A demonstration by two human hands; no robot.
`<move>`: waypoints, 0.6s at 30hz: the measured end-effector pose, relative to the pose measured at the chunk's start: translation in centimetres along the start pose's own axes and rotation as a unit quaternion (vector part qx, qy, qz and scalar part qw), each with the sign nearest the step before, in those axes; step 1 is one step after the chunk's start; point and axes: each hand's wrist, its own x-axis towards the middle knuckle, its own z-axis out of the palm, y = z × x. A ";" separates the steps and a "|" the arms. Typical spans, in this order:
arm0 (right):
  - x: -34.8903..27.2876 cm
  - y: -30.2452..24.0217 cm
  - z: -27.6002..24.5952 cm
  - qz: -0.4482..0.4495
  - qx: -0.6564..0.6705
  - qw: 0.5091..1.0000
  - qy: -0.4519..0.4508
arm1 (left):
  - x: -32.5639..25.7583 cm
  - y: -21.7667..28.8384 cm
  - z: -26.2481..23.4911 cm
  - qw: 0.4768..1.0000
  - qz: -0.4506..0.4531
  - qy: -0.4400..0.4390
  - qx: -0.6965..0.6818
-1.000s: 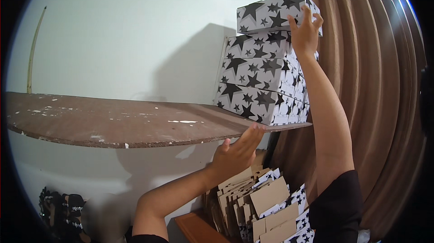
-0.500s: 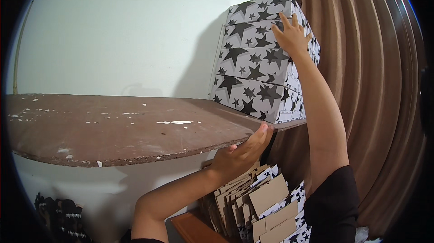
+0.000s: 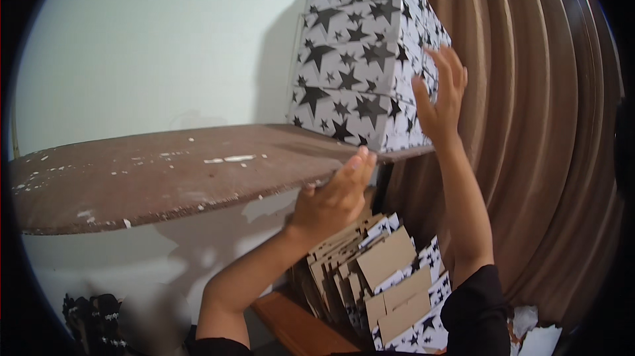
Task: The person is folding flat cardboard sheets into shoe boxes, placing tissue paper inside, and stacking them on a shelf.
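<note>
Several white cardboard boxes with black stars stand in a stack (image 3: 347, 58) at the right end of a brown shelf (image 3: 165, 171). My right hand (image 3: 446, 91) is raised beside the stack's right side, its fingers spread and slightly curled. Whether it touches the boxes I cannot tell. My left hand (image 3: 334, 197) is at the shelf's front edge, just below the bottom box's near corner. Its fingers are stretched out, pointing up toward that corner, and nothing is in it.
Below the shelf, a bundle of flattened star-print cardboard (image 3: 377, 283) leans on an orange-brown wooden surface (image 3: 301, 326). A brown curtain (image 3: 522, 124) hangs along the right. Dark items (image 3: 99, 323) sit at the lower left. Pale scraps (image 3: 536, 336) lie at the lower right.
My right hand has come down from the upper boxes' front corner to the stack's right side. My left hand stays near the shelf edge. The whole view has shifted and tilted.
</note>
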 end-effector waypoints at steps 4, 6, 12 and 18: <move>-8.6 -3.8 -8.1 -0.005 0.007 0.997 -0.079 | 0.1 0.1 1.1 0.999 0.016 0.039 -0.001; -12.4 -4.6 -11.0 0.011 0.022 0.993 -0.120 | 0.0 0.2 0.6 0.993 0.037 0.055 -0.097; -22.0 -7.4 -18.9 0.237 0.070 0.962 -0.116 | -5.8 5.4 -4.7 0.974 0.013 0.027 -0.224; -35.0 -12.0 -26.1 0.451 0.065 0.864 -0.212 | -18.3 12.6 -11.0 0.908 -0.074 -0.090 -0.403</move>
